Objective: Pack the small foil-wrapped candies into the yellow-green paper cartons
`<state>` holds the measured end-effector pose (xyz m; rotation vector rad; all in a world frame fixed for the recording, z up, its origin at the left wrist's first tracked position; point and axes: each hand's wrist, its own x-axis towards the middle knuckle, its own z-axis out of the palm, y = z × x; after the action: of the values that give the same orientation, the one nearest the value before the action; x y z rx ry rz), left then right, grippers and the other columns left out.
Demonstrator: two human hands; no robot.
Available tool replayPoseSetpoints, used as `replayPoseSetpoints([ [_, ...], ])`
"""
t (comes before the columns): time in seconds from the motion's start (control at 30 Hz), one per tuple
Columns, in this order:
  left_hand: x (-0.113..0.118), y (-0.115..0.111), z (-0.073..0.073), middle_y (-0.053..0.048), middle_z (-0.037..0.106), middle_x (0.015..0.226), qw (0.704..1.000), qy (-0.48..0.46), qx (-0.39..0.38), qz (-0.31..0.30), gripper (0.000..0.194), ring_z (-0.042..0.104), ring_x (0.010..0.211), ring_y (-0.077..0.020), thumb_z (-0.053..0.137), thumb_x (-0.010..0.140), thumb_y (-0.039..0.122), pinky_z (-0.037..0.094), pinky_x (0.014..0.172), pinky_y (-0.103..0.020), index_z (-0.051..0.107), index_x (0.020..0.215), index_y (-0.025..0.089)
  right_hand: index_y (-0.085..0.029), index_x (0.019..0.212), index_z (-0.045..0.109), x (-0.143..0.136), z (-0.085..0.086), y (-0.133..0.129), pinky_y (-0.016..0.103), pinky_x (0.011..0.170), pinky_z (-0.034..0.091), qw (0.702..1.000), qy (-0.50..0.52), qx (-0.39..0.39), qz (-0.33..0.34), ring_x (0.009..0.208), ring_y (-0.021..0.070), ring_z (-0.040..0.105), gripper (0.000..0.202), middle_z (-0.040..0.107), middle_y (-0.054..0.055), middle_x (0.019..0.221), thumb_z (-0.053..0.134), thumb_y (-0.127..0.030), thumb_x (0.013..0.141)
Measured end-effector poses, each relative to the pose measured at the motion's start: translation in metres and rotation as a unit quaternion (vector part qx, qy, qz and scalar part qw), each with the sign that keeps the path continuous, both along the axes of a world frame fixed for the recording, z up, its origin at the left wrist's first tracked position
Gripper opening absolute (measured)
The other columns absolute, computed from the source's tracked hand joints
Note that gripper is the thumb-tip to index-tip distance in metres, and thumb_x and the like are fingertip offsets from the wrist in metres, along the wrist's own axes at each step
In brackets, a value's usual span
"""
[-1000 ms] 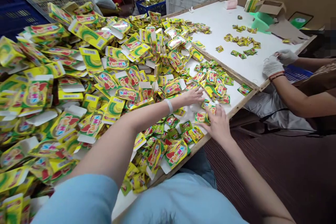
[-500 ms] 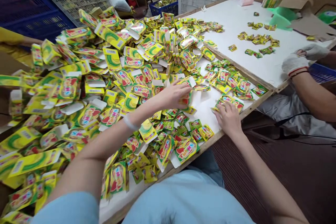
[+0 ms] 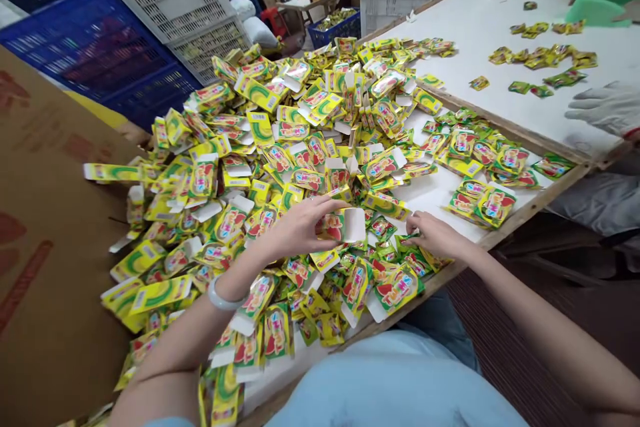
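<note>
My left hand is closed around a small yellow-green carton printed with a watermelon picture. Its white end flap stands open, facing right. Just to the right, my right hand has its fingers curled together at a small green sachet, low over the loose sachets; the fingertips partly hide it. More green and yellow sachets lie between and below the hands. Beyond my right hand, a few filled-looking cartons lie together near the table's wooden edge.
A big heap of the same cartons covers the table to the left. A large cardboard box stands at far left, before blue crates. A wooden strip divides the white tabletop. Someone's gloved hand rests at right.
My right hand has left the cartons near the edge and moved in to the loose sachets. My left hand now holds a carton with its open end toward the right. The view has turned left.
</note>
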<state>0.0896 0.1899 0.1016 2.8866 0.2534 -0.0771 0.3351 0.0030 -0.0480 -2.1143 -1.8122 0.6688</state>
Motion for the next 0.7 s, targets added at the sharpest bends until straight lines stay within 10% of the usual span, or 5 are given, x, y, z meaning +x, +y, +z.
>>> replayPoseSetpoints([
  [0.2, -0.011, -0.005, -0.011, -0.011, 0.063, 0.131, 0.961, -0.157, -0.23, -0.007, 0.053, 0.056, 0.126, -0.0277, 0.072, 0.081, 0.028, 0.042, 0.11, -0.043, 0.053, 0.131, 0.025, -0.02, 0.094, 0.06, 0.0, -0.006, -0.001, 0.03, 0.075, 0.045, 0.999, 0.046, 0.021, -0.009, 0.09, 0.0222, 0.064, 0.012, 0.069, 0.006, 0.098, 0.062, -0.032, 0.091],
  [0.43, 0.003, -0.01, -0.011, -0.009, 0.065, 0.124, 0.949, -0.193, -0.249, 0.024, 0.052, 0.062, 0.114, -0.0261, 0.074, 0.079, 0.034, 0.05, 0.102, -0.041, 0.054, 0.126, 0.025, -0.021, 0.102, 0.063, -0.002, -0.024, 0.0, 0.028, 0.071, 0.044, 0.996, 0.07, 0.027, -0.047, 0.083, 0.0226, 0.067, 0.017, 0.072, 0.006, 0.092, 0.064, -0.032, 0.09],
  [0.7, 0.184, -0.051, -0.02, -0.007, 0.067, 0.105, 0.942, -0.18, -0.284, 0.003, 0.052, 0.066, 0.097, -0.0262, 0.072, 0.081, 0.052, 0.054, 0.087, -0.039, 0.054, 0.121, 0.022, -0.022, 0.108, 0.07, -0.018, -0.029, -0.003, 0.031, 0.081, 0.045, 0.987, 0.091, 0.049, -0.123, 0.093, 0.0258, 0.068, 0.02, 0.072, 0.01, 0.099, 0.062, -0.029, 0.092],
])
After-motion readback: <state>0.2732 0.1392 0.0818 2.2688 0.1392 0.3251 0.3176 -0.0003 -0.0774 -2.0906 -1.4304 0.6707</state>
